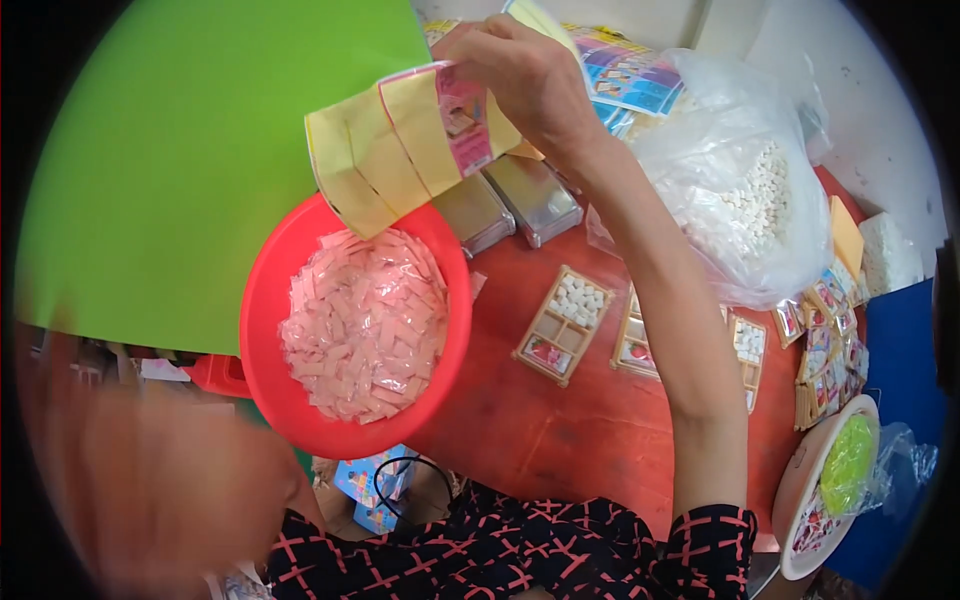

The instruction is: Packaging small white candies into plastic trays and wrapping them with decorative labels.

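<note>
Two hands show in our view, and only one is sharp. Our right hand is raised at the top centre of the frame, its fingers pinching the upper edge of a fan of flat yellow packets with a pink label on one of them. The packets hang down and left from the grip, their lower corner just above the far rim of a red bowl. That bowl sits left of centre and is heaped with small pale pink sachets. Our left hand fills the lower left of the frame as a blur, so we cannot tell how its fingers are set or whether it holds anything.

Right of the bowl, on the red tabletop, lie shallow compartment trays with white pieces in some sections. Two silvery rectangular blocks rest beneath the raised hand. A clear plastic bag of white pellets bulges at the upper right. Small printed packets are stacked near the right edge, and a white bowl holding something bright green sits at the lower right. A large green sheet covers the upper left.
</note>
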Motion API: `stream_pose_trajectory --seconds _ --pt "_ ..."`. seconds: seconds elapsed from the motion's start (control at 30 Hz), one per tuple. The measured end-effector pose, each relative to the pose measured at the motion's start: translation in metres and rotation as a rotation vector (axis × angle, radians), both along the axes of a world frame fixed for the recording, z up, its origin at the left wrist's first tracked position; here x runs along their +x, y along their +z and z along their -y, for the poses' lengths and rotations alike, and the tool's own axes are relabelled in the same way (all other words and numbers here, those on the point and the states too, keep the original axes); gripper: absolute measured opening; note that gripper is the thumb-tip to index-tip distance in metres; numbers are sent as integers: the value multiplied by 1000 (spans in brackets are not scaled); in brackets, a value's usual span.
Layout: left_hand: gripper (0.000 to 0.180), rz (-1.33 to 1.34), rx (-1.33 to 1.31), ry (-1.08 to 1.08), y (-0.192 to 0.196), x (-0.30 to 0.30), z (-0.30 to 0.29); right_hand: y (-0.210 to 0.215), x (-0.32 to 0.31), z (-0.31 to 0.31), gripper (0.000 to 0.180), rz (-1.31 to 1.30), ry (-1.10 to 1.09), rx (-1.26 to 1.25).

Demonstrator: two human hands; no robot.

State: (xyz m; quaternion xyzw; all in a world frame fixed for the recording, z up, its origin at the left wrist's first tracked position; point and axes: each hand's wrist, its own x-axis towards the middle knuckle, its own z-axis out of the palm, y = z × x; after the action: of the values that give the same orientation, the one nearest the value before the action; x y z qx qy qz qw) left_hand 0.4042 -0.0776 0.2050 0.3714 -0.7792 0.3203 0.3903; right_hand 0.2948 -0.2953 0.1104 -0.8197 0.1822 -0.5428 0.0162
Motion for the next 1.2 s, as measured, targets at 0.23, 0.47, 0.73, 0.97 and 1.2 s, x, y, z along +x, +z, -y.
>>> stream_pose_trajectory --seconds 0.23,0.47,0.73,0.97,1.2 --pt "34 -104 148 234 -53 -11 89 21 -40 -48 20 -35 76 26" --pt "18 -212 103 -21 -57 -13 88 18 -62 -61 13 180 341 352" --pt "5 -373 366 -91 -57 -16 85 13 -65 -61 16 175 363 513" --pt "23 -543 493 -77 -52 -21 99 16 -66 -79 43 -47 -220 -183" --pt "23 -844 701 -289 -59 -22 106 5 -91 -91 47 -173 -229 -216"
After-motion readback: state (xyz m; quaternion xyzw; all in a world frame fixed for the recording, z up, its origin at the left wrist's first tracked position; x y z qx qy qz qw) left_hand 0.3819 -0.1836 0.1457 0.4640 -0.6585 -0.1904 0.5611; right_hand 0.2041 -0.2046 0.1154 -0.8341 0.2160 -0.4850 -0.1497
